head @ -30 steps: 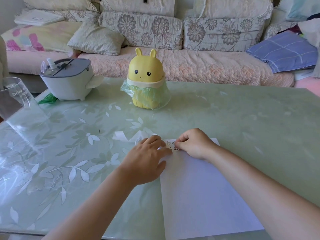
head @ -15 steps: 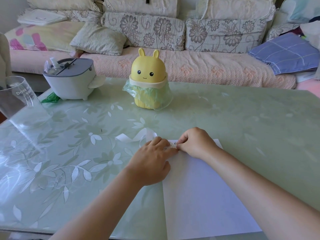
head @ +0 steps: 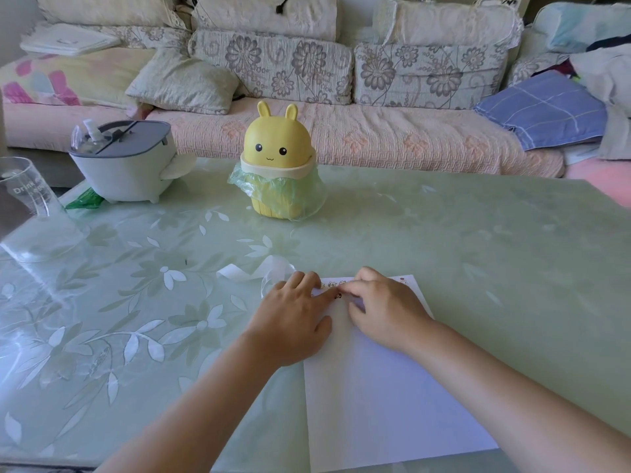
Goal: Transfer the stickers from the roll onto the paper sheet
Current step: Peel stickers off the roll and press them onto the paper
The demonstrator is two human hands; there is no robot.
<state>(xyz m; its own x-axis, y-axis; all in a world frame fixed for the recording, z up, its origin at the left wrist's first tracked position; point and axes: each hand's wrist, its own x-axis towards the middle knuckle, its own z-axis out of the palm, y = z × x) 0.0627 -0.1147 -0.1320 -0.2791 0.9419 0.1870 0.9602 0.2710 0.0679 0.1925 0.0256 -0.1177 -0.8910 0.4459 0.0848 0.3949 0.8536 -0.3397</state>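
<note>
The sticker (head: 338, 296) sat on the far left part of the paper (head: 375, 387), just near of a row of small stickers (head: 332, 285) along the sheet's far edge. Your right hand (head: 384, 307) lay on the paper with its fingers curled and pointing left. Its grip was narrow, thumb and forefinger drawn together on that sticker, though how much of it they held was too small to tell. Your left hand (head: 293, 319) rested palm down over the paper's far left corner. Its grip was wide, the fingers straight, and the forefinger tip touched the sheet right beside the sticker. The two hands nearly met there.

A white strip (head: 252, 272) curled out from under your left hand and ran left and far across the worktop (head: 478, 250). The paper lay flat near you, right of centre, and its near edge reached the worktop's near edge.

Farther off, a yellow bin (head: 278, 148) with rabbit ears and a green liner stood at the middle of the far side. A white pot (head: 123, 169) with a grey lid stood to its left. A glass (head: 24, 199) stood at the left edge. Beyond the worktop ran a sofa (head: 375, 138) with floral cushions, and a blue cloth (head: 543, 110) lay on its right end.
</note>
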